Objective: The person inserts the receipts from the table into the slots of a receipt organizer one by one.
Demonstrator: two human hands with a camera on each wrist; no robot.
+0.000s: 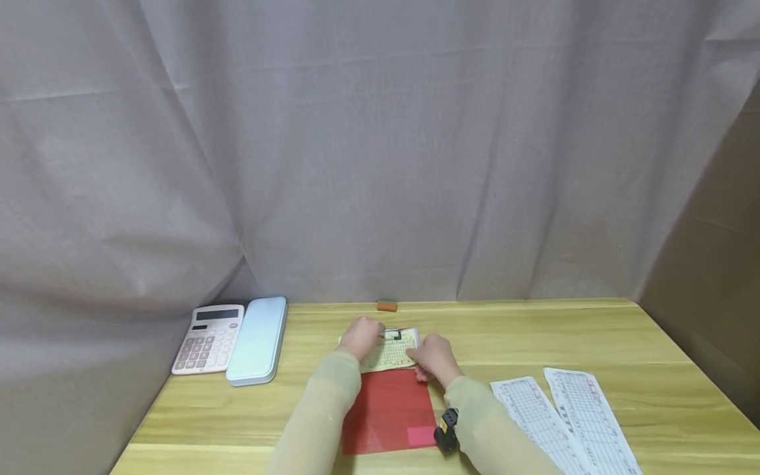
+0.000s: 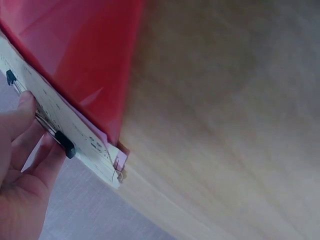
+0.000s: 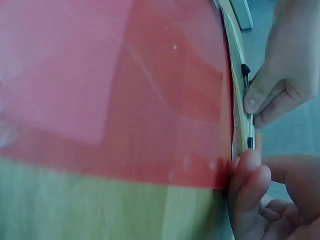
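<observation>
A stack of yellowish grid-printed paper slips (image 1: 388,355) lies across the top of a translucent red plastic sheet (image 1: 388,409). A metal clip with black ends (image 2: 45,122) runs along the slips' far edge. My left hand (image 1: 361,338) pinches this clip, with the thumb on its near side and the fingers behind, as the left wrist view (image 2: 25,165) shows. My right hand (image 1: 436,359) holds the slips' right edge between thumb and fingers. In the right wrist view, the right fingers (image 3: 247,180) are at the corner beside the clip's end.
A calculator (image 1: 208,340) and a pale blue case (image 1: 256,340) stand at the left. Two long printed sheets (image 1: 584,402) lie at the right. A small orange-brown block (image 1: 387,306) sits at the table's back edge, before a grey curtain (image 1: 380,165).
</observation>
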